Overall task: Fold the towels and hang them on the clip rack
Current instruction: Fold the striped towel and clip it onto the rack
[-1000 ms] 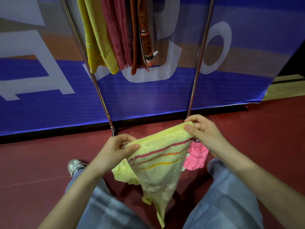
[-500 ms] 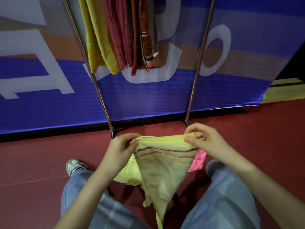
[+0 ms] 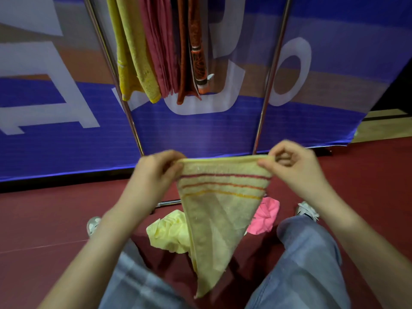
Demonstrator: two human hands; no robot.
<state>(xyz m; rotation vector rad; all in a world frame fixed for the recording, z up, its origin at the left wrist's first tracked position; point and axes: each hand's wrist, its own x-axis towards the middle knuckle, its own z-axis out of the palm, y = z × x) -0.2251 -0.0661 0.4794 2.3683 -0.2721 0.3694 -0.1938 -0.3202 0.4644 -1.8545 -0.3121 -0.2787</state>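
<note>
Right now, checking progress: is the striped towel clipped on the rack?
No, the left hand and right hand hold the striped towel between them.

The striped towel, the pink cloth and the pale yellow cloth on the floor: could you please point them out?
striped towel (image 3: pixel 223 215), head view, below the stripes.
pink cloth (image 3: pixel 265 216), head view, crumpled middle.
pale yellow cloth (image 3: pixel 168 231), head view, crumpled middle.
</note>
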